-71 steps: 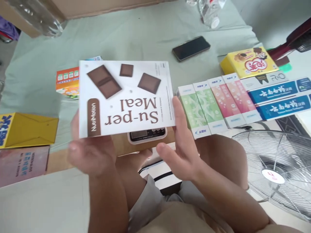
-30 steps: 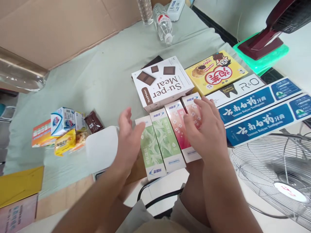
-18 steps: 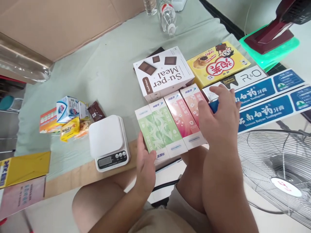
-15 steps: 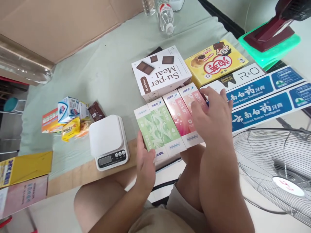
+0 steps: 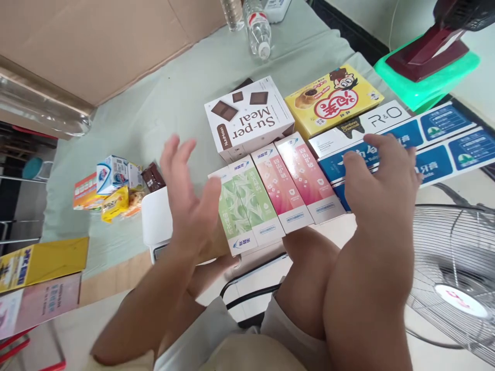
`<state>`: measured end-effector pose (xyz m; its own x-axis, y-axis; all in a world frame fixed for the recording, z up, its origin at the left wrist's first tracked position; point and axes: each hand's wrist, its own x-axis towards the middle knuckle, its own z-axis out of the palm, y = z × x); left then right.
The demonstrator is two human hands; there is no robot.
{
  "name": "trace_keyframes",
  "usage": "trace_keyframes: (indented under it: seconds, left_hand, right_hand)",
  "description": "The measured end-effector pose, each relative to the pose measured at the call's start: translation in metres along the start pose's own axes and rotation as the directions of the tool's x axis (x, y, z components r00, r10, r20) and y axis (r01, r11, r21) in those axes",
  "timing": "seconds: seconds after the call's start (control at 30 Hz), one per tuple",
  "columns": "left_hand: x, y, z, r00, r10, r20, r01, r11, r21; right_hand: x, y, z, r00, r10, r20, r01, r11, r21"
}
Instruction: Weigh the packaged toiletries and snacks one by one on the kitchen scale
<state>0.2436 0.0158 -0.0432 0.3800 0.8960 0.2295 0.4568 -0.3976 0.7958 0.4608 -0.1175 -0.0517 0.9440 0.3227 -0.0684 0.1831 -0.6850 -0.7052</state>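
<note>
My left hand (image 5: 189, 198) is raised with its fingers apart, holding nothing, beside the two green toothpaste boxes (image 5: 251, 198) and partly over the white kitchen scale (image 5: 155, 219). Two pink-red toothpaste boxes (image 5: 296, 183) lie flush to the right of the green ones. Over two long blue toothpaste boxes (image 5: 444, 123) is my right hand (image 5: 381, 178), thumb and fingers spread; whether its fingertips touch them I cannot tell. Behind these rows sit a white Su-per Meal box (image 5: 251, 118), a yellow snack box (image 5: 334, 100) and a white R&O box (image 5: 359, 126).
Small packets and boxes (image 5: 116, 180) cluster left of the scale. A yellow box (image 5: 46, 263) and a pink box (image 5: 46, 304) lie at the left edge. A water bottle (image 5: 258, 33) lies at the back. A fan (image 5: 456, 268) stands at right, near a green stool (image 5: 421, 72).
My left hand has let go of the green boxes and lifted up and left. My right hand has moved off the pink-red boxes, rightward over the blue ones. The pink-red boxes now sit slightly apart.
</note>
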Motion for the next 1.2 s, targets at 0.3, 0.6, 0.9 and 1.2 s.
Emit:
trace_keyframes:
  seconds: [0.3,0.6,0.9,1.2]
  left_hand:
    - [0.107,-0.031,0.046,0.951,0.029,0.307,-0.089,0.979,0.182]
    - [0.092,-0.027,0.056,0.951,-0.041,0.307,0.050,0.998,-0.022]
    - [0.090,-0.025,0.061,0.948,-0.050,0.315,0.052,0.999,0.001]
    - [0.041,-0.022,0.027,0.997,0.077,0.021,-0.078,0.997,0.026]
  right_hand:
    - [0.044,-0.010,0.042,0.960,-0.226,0.168,0.232,0.972,-0.020]
    - [0.041,0.000,0.051,0.942,-0.288,0.174,0.300,0.953,-0.047]
    - [0.040,-0.005,0.048,0.944,-0.243,0.226,0.264,0.962,-0.069]
    - [0.037,-0.013,0.013,0.988,-0.138,0.069,0.143,0.988,-0.066]
